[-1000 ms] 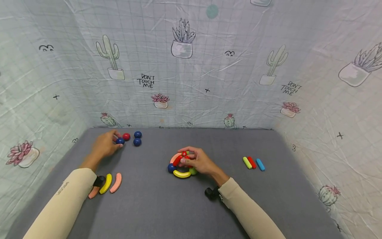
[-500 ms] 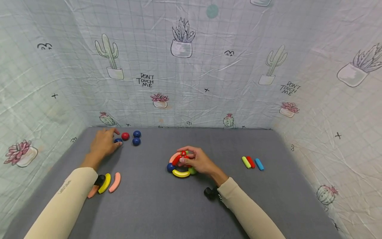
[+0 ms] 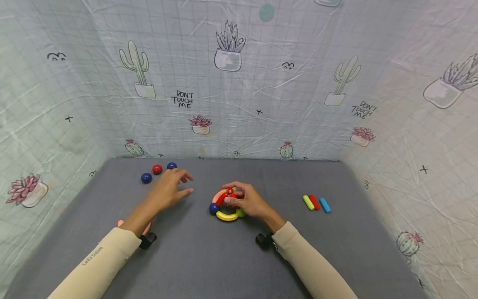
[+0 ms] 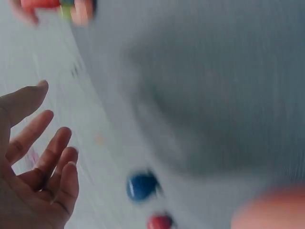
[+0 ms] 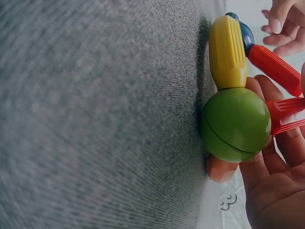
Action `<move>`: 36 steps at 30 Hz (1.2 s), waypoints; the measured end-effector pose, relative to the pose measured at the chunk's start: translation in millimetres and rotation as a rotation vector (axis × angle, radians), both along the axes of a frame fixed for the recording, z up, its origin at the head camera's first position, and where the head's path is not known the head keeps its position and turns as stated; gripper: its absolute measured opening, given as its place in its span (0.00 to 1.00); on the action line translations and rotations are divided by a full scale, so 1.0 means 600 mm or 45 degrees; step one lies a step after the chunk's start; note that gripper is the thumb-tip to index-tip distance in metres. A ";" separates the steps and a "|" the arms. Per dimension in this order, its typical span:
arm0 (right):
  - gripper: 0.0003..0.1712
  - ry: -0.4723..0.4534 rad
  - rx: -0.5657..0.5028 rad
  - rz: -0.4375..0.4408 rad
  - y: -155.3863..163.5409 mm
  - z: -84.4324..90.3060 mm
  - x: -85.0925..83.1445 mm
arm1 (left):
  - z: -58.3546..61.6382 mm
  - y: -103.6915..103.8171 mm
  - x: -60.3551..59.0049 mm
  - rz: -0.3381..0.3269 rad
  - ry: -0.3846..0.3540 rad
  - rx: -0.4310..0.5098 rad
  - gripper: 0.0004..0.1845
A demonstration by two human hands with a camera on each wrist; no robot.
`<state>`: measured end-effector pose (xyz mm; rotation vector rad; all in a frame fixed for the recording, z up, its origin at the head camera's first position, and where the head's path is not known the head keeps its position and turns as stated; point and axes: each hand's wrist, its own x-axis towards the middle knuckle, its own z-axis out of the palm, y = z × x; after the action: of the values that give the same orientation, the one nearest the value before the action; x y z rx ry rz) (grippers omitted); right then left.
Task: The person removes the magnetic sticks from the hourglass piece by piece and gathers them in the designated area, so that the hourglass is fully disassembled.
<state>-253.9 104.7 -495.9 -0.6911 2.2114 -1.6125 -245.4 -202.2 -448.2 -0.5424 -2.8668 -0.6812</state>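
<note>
While the right hand (image 3: 249, 200) is curling its fingers around the ring of coloured pieces (image 3: 224, 205) at the centre of the grey worktop (image 3: 209, 257), the left hand (image 3: 169, 190) is hovering just left of it with fingers spread and holding nothing. Red and yellow segments, a green ball (image 5: 234, 124) and a blue ball are making up the ring. Three loose balls (image 3: 157, 169) are lying toward the upper left, and three short sticks (image 3: 316, 203) are lying at the right.
</note>
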 end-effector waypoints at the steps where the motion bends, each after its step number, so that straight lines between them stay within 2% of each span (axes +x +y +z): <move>1: 0.29 0.019 0.017 -0.005 0.000 0.000 0.000 | -0.005 0.013 0.006 -0.023 -0.019 0.015 0.19; 5: 0.30 0.064 0.058 -0.015 0.001 0.004 0.001 | -0.027 0.059 0.027 -0.125 -0.113 0.092 0.20; 9: 0.30 0.112 0.057 -0.026 0.004 0.007 0.002 | -0.049 0.086 0.036 -0.203 -0.178 0.185 0.20; 13: 0.32 0.163 0.067 -0.075 0.008 0.007 0.007 | -0.067 0.103 0.039 -0.195 -0.172 0.242 0.18; 17: 0.35 0.224 0.124 -0.193 0.017 0.008 0.020 | -0.075 0.110 0.040 -0.165 -0.172 0.281 0.17; 21: 0.30 0.272 0.176 -0.301 0.026 0.008 0.033 | -0.078 0.111 0.039 -0.149 -0.191 0.296 0.15; 27: 0.18 0.303 0.256 -0.306 0.027 0.003 0.036 | -0.082 0.111 0.036 -0.129 -0.206 0.292 0.16; 36: 0.17 0.395 0.310 -0.312 0.021 0.003 0.040 | -0.084 0.114 0.035 -0.141 -0.193 0.264 0.17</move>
<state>-230.1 117.6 -494.1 -0.6584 2.7538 -1.3785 -224.6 -134.1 -498.8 -0.6468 -2.8701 -1.0667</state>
